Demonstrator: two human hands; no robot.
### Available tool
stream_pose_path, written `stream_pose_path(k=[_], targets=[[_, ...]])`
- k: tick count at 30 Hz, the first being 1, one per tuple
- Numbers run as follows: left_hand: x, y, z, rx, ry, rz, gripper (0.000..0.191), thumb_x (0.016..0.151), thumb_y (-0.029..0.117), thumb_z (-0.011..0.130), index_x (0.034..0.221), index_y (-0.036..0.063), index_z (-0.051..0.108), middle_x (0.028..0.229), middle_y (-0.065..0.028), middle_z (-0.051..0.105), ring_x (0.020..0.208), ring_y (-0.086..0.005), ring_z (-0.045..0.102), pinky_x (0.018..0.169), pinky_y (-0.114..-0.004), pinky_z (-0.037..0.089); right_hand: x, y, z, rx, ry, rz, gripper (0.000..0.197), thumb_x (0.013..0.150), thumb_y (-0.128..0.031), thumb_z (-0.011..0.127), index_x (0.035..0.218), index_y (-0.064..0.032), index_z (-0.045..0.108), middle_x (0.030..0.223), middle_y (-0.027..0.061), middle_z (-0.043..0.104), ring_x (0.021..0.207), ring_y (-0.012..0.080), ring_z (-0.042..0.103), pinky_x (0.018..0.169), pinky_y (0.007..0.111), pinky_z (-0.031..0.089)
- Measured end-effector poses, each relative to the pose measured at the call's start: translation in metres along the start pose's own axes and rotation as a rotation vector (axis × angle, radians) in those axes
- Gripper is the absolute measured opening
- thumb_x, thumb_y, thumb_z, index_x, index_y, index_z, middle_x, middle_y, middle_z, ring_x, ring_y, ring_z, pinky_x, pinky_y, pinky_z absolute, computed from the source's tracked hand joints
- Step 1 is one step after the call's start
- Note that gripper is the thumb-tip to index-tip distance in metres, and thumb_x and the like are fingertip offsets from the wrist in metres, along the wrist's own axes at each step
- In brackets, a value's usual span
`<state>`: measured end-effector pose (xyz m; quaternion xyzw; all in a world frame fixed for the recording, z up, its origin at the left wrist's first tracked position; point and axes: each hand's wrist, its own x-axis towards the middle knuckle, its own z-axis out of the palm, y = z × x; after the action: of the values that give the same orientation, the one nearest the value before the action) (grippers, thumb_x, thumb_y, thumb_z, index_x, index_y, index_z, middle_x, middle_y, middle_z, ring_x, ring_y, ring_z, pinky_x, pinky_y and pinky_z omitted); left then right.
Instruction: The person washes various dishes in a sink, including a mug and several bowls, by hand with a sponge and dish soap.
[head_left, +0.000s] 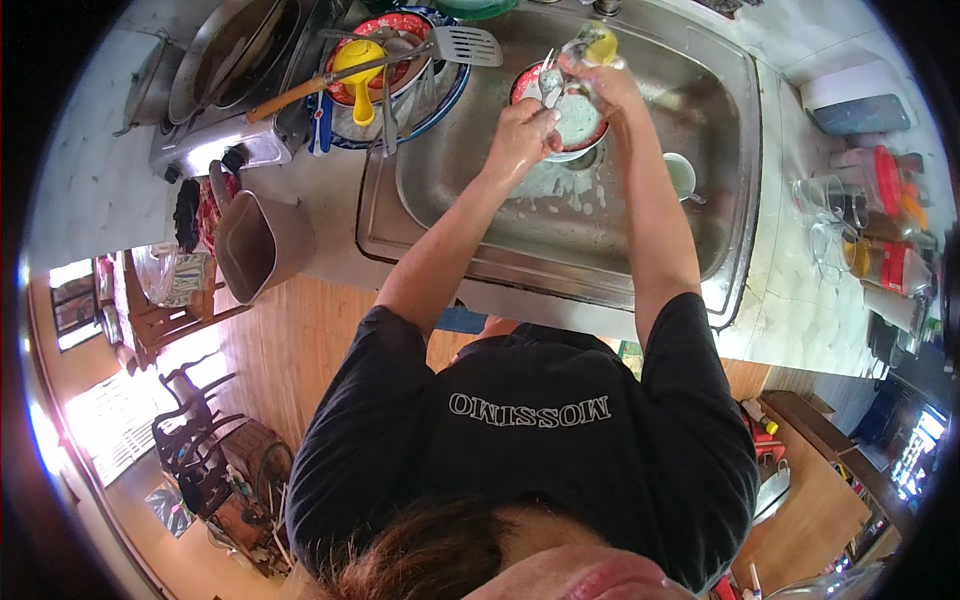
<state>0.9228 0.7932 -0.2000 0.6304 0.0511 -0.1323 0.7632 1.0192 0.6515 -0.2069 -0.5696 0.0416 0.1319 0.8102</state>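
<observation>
Over the steel sink (465, 180), my left hand (523, 136) grips metal cutlery (551, 81), with fork tines pointing up and a spoon bowl beside them. My right hand (609, 84) holds a soapy yellow sponge (601, 46) just right of the cutlery. Below both hands, a red-rimmed bowl (579, 124) contains whitish suds. Foam lies on the sink floor around the drain. A light-coloured cup (679, 176) with a handle sits farther right in the basin.
Left of the basin, a blue-rimmed basin (457, 97) holds dishes, a slotted turner (466, 46) and a yellow ladle (362, 64). A grey-brown pitcher (281, 236) stands on the left counter. Glasses (829, 244) and a red-lidded container (886, 180) line the right side.
</observation>
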Motion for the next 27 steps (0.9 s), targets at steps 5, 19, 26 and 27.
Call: stream_pose_path(k=[5,19,26,27], targets=[[0.002,0.007,-0.011,0.047,-0.032,-0.085,0.013,0.082,0.013,0.053,0.080,-0.0005,0.054,0.059,-0.0092,0.053,0.040,-0.0077,0.037,0.034,-0.020,0.024,-0.005,-0.008,0.004,-0.185,0.248,-0.266,0.030,0.070,-0.007,0.071,0.096,-0.0019,0.056,0.087,0.0041,0.060,0.080,0.0163,0.058,0.072,0.034,0.048],[0.007,0.008,0.007,-0.057,0.012,-0.031,0.014,0.081,0.014,0.052,0.077,0.0009,0.055,0.057,-0.0069,0.051,0.039,-0.0074,0.036,0.035,-0.020,0.022,-0.011,0.021,0.024,0.082,0.062,-0.331,0.027,0.069,-0.001,0.068,0.095,0.0002,0.059,0.089,0.0065,0.062,0.079,0.0156,0.059,0.072,0.026,0.046],[0.000,0.019,-0.005,0.090,0.009,-0.044,0.016,0.083,0.014,0.049,0.077,0.0009,0.055,0.057,-0.0054,0.051,0.040,-0.0073,0.038,0.035,-0.021,0.026,-0.022,0.028,0.020,0.177,0.224,-0.359,0.026,0.070,0.007,0.060,0.096,0.0042,0.058,0.089,0.0100,0.061,0.079,0.0181,0.060,0.073,0.030,0.050],[0.001,0.016,-0.009,0.089,0.016,-0.043,0.016,0.083,0.014,0.049,0.077,0.0009,0.055,0.057,-0.0054,0.051,0.040,-0.0073,0.038,0.035,-0.021,0.026,-0.025,0.030,0.025,0.177,0.218,-0.356,0.026,0.070,0.007,0.060,0.096,0.0042,0.058,0.089,0.0100,0.061,0.079,0.0181,0.060,0.073,0.030,0.050]])
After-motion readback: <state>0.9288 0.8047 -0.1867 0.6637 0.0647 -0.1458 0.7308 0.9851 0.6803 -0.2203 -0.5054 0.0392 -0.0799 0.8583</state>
